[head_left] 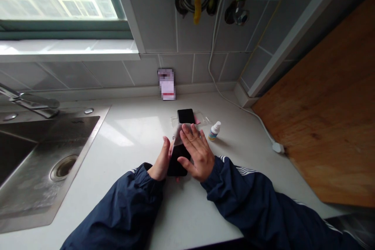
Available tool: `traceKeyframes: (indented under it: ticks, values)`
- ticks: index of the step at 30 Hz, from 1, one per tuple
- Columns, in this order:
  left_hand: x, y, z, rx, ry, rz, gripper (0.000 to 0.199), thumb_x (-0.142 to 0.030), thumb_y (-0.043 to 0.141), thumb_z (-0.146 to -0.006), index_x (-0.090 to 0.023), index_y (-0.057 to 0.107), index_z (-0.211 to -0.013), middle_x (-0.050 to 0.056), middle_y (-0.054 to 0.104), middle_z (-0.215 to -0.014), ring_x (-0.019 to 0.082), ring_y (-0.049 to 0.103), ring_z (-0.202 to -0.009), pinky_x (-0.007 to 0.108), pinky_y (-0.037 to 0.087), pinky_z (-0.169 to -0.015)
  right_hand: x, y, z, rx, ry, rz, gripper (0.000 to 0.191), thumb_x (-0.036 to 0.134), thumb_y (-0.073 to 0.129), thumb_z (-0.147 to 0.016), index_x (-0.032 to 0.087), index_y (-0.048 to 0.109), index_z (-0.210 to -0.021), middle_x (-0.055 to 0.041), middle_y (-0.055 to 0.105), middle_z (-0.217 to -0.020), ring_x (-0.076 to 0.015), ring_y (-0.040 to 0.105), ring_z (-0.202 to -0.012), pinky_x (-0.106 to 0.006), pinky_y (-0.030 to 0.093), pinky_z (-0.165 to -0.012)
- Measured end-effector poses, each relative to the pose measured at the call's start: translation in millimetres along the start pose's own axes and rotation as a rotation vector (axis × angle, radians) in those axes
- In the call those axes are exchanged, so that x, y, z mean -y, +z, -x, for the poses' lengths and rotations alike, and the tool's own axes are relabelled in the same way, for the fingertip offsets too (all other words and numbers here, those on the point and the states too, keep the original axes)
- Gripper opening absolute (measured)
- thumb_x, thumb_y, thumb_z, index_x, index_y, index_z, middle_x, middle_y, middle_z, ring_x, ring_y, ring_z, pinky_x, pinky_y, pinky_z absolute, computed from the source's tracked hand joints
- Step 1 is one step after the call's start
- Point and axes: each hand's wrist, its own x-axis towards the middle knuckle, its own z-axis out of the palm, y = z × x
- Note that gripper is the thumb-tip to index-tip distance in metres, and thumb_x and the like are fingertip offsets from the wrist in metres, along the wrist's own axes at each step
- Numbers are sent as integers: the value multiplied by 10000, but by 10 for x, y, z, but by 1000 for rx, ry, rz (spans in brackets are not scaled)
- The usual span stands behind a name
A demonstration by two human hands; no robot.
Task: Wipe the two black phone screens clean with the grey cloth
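Observation:
My left hand [161,161] is closed around the left side of a dark-screened phone [178,160], thumb up, its other fingers mostly hidden behind. My right hand [199,154] lies over the phone with fingers stretched out. Under those fingertips, a thin greyish-white cloth [177,132] is pressed against the upper end of the screen. Just beyond the hands, a flat black rectangular object [186,116] rests on the counter beside clear plastic [202,116]. A small white spray bottle [215,131] stands upright to the right of my right hand.
A pixelated upright panel [166,84] leans on the tiled wall. To the left is a steel sink [93,125] with a faucet [35,103]. A white cable [234,103] runs down to a plug [278,147] near the wooden board [325,125] at right.

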Motion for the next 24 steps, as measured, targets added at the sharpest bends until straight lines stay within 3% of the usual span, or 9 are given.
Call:
traceKeyframes:
  ticks: [8,16,19,24]
  values:
    - [-7,13,-40,-26,43,58,644,-572,222,-1000,-258,374,-1541,134,703,-1268,350,681,-1127,495,565,-939,0,6,-11,148,-71,13,752,599,324,-1008,132,199,-1584,-85,175,-1653,-299,56,-1548,-575,113,-1239]
    - [30,22,-108,-194,172,156,863,-736,309,-913,-115,437,-1499,178,638,-1359,320,546,-1322,444,405,-1137,54,-30,-6,229,-158,1,766,601,434,-980,140,258,-1566,-101,272,-1622,-287,92,-1546,-604,150,-1223]
    - [-7,57,-82,-166,149,163,886,-748,276,-912,-94,457,-1482,197,667,-1307,337,573,-1289,472,411,-1129,68,-47,-10,267,-176,-24,738,590,430,-987,136,294,-1553,-102,289,-1614,-283,98,-1546,-610,121,-1225]
    - [-105,84,-13,-217,18,142,998,-826,224,-854,-51,541,-1395,236,725,-1156,387,669,-1133,527,529,-977,86,-37,-3,310,-248,-76,695,583,408,-998,121,370,-1516,-102,304,-1608,-280,118,-1544,-614,80,-1225]
